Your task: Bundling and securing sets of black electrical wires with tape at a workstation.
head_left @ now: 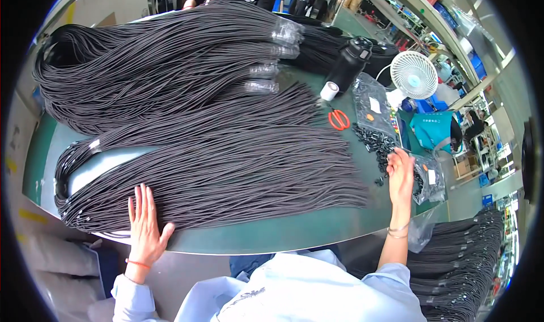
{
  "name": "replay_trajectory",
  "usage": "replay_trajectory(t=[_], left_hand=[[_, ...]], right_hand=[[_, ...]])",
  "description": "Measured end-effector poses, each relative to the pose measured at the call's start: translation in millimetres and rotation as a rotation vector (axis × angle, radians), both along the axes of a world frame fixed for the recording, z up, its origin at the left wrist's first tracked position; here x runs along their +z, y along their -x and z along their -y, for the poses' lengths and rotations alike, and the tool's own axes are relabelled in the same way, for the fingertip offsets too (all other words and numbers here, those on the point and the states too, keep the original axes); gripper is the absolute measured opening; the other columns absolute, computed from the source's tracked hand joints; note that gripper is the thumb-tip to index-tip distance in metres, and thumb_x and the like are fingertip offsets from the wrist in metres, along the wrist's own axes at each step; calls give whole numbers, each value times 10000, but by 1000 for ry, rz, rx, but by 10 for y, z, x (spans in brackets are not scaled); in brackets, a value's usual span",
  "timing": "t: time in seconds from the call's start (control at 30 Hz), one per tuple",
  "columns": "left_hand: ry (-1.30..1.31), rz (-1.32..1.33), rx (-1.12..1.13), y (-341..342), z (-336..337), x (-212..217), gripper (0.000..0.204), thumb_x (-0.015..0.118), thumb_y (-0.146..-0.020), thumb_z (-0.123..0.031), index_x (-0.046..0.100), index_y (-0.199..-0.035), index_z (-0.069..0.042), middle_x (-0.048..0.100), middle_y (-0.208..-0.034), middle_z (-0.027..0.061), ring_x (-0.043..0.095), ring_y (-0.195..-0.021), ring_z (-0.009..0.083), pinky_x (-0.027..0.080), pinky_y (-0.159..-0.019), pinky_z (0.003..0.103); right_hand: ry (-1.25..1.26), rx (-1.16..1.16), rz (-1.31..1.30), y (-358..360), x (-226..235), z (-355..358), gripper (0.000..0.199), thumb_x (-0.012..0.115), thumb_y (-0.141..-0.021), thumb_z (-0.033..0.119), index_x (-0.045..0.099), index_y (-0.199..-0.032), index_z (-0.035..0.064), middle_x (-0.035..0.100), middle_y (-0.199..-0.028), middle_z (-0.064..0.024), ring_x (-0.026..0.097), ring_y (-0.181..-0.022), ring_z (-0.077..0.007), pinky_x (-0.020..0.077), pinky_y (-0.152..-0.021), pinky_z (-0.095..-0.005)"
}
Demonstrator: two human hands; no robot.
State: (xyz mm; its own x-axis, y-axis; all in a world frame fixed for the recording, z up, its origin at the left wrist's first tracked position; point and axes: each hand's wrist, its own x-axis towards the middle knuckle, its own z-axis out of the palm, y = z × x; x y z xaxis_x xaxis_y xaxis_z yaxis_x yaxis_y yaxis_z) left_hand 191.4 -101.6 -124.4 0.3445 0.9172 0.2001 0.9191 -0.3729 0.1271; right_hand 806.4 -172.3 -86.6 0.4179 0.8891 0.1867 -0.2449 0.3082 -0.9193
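A wide bundle of thin black cables (243, 169) lies across the green table, its loose ends fanned out to the right. My left hand (146, 225) rests flat on the bundle's near left edge, fingers stretched out. Over by the right side, my right hand (401, 172) is raised beside a heap of small black parts (378, 143), its fingers curled together. Whatever its fingertips hold, if anything, is too small to make out. A clear plastic bag (432, 177) with more black parts lies just right of that hand.
Thicker cable bundles (164, 56) with plastic-wrapped ends fill the far left. Red-handled scissors (339, 119), a white roll (329, 91), a black bottle (348, 64) and a white fan (414, 75) stand or lie right of them. More cables (459, 259) hang at lower right. Someone sits opposite.
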Motion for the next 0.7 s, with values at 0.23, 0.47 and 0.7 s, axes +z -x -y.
replay_trajectory(t=[0.23,0.47,0.7], left_hand=[[46,-63,19,-98,-238,-131,700,505,-912,-312,287,-1508,-17,260,-1579,159,171,-1486,313,98,-1210,440],[183,-33,15,-86,37,79,634,500,-929,-352,378,-1478,-58,316,-1558,144,229,-1471,285,118,-1204,447],[201,-64,-96,42,172,249,691,491,-934,-423,312,-1513,-92,230,-1580,194,163,-1483,348,96,-1200,490]], right_hand=[[265,21,1044,209,14,-1265,316,603,-963,259,630,-1163,16,692,-996,-86,621,-944,-144,479,-825,-295],[113,-196,1642,18,-338,-2609,406,615,-929,190,555,-1319,92,592,-1149,-191,580,-1077,-368,476,-924,-418],[-41,-309,1621,13,-583,-2939,407,664,-777,18,603,-1174,85,596,-1079,-173,542,-1055,-370,437,-934,-438]])
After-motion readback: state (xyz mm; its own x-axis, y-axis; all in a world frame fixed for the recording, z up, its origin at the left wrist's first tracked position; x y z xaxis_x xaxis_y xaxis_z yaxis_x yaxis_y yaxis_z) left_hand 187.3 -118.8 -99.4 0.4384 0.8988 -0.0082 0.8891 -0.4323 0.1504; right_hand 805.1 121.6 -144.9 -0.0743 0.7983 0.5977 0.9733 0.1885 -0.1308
